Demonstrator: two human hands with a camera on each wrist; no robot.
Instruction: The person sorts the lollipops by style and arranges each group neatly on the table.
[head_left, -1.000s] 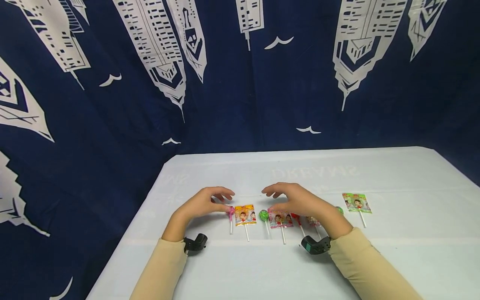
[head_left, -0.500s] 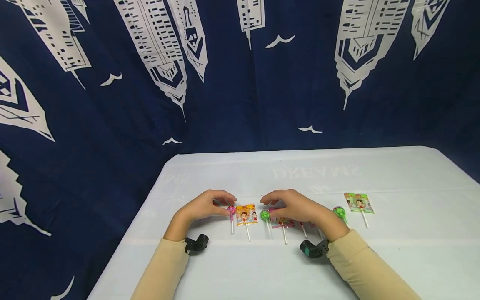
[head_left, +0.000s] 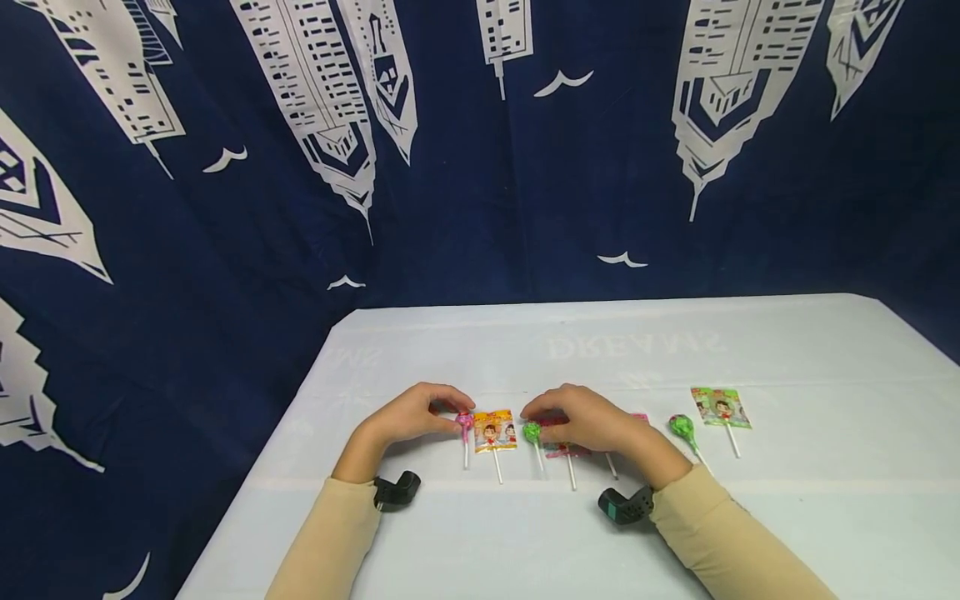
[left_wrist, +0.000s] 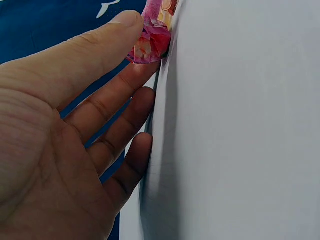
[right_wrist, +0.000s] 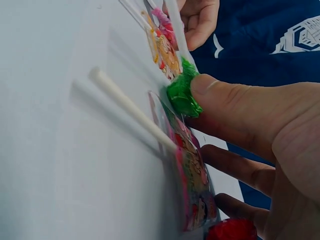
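At the left end of a row of lollipops, my left hand (head_left: 416, 417) pinches the wrapped head of a pink lollipop (head_left: 464, 421) between thumb and index finger. The left wrist view shows the thumb against its pink wrapper (left_wrist: 150, 45), the other fingers spread behind. My right hand (head_left: 592, 421) holds a round green lollipop (right_wrist: 182, 95) by its head, thumb in front and index finger behind. Between the hands lies a flat lollipop in an orange packet (head_left: 495, 431). Under my right hand is a flat pink-packet lollipop (right_wrist: 192, 175), partly hidden.
A red lollipop (right_wrist: 232, 229) lies beyond the pink packet, mostly covered by my right hand in the head view. Further right are another round green lollipop (head_left: 682, 427) and a green-packet lollipop (head_left: 722, 407). Behind the white table (head_left: 480, 533) hangs a dark blue printed cloth (head_left: 465, 233).
My right hand has come down and slightly left onto the green lollipop, its fingers closing in. Its forearm now uncovers the other green lollipop. My left hand has lowered slightly onto the pink lollipop.
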